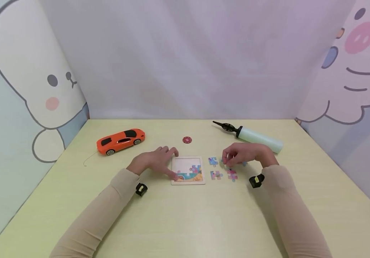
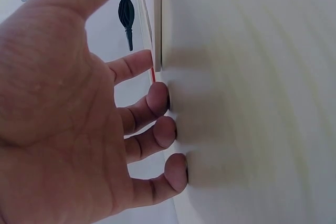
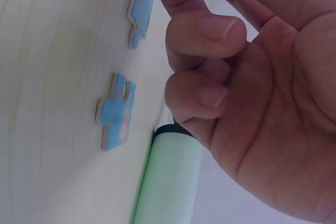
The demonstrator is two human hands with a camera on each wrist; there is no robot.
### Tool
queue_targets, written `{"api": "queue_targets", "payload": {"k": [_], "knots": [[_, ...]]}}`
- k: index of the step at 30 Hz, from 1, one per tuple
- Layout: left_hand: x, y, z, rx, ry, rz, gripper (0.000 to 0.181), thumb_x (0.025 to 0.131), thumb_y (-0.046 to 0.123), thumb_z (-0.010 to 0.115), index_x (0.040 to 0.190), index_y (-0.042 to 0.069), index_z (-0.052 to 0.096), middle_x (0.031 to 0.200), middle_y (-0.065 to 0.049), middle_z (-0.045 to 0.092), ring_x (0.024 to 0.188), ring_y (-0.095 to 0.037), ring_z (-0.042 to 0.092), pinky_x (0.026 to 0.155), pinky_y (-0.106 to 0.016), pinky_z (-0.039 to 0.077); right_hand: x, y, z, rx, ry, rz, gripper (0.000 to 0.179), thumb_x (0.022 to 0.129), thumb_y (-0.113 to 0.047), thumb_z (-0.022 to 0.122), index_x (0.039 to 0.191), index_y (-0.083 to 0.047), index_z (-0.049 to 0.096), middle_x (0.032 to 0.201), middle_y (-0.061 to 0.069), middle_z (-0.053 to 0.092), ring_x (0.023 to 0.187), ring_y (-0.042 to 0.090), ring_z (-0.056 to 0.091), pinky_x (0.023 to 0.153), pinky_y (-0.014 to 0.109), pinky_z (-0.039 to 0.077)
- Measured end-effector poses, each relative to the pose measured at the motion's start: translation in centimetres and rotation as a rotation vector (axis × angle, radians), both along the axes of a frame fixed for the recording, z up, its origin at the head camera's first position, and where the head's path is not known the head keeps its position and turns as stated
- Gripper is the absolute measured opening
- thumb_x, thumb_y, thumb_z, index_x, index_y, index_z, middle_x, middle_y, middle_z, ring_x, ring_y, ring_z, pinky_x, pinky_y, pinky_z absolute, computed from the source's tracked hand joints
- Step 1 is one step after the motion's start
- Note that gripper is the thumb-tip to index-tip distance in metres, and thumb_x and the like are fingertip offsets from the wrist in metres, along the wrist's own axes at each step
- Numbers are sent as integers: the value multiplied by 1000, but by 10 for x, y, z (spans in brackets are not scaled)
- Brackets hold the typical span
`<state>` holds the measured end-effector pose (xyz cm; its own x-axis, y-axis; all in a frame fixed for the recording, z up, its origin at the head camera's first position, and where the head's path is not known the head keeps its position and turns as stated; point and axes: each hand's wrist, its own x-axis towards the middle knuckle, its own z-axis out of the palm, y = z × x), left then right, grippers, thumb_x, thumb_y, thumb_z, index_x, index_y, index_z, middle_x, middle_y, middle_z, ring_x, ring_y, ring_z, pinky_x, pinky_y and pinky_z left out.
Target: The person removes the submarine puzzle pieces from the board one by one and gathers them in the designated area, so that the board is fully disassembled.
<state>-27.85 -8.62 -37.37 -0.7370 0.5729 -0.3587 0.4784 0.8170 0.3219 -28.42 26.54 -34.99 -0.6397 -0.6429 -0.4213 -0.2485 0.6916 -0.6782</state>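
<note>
A square wooden puzzle tray [image 1: 188, 183] lies mid-table, its lower part and right side filled with colourful pieces. My left hand [image 1: 159, 160] spans the tray's left side with fingers spread. Its thumb rests at the lower left, and its index finger touches the edge near the upper corner. To the right, my right hand [image 1: 241, 153] pinches a small puzzle piece, mostly hidden by the fingertips. Around it lie loose pieces: a blue piece [image 1: 213, 161], two pink ones [image 1: 216, 175], and a blue piece [image 3: 116, 115] below the curled fingers in the right wrist view.
An orange toy car [image 1: 121, 141] with a thin wire stands at the back left. Behind the tray lies a red round chip [image 1: 187, 139]. A pale green hand pump [image 1: 260, 139] with a black nozzle lies at the back right, behind my right hand.
</note>
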Motion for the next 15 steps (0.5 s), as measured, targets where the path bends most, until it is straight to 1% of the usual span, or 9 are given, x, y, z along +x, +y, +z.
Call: {"api": "queue_targets", "payload": {"k": [5,8,12,15], "knots": [[-1,0,1,-6,3,-2,85,78,63,76,141,21,38,131,-9,46,120,-26,43,100,-47,42,0,-10,2,-10,30,24,11,94,-5,63,105,-5,66,82,3,59,69,15,48,66,28,41],[-1,0,1,-2,0,2,85,78,63,76,141,21,38,131,-9,46,120,-27,43,100,-47,42,0,-17,2,-5,60,37,14,96,-6,62,109,-7,67,84,3,61,74,18,52,70,30,43],[0,0,1,4,-7,4,85,78,62,77,141,21,38,130,-9,47,119,-27,43,99,-47,43,0,-27,-1,13,106,57,17,96,-8,63,113,-11,68,88,3,62,78,18,54,74,33,45],[0,0,1,2,-3,4,85,78,62,76,141,21,38,130,-9,47,119,-26,43,98,-47,43,0,-33,-4,17,131,62,18,96,-10,64,113,-12,68,88,3,61,78,16,54,75,33,45]]}}
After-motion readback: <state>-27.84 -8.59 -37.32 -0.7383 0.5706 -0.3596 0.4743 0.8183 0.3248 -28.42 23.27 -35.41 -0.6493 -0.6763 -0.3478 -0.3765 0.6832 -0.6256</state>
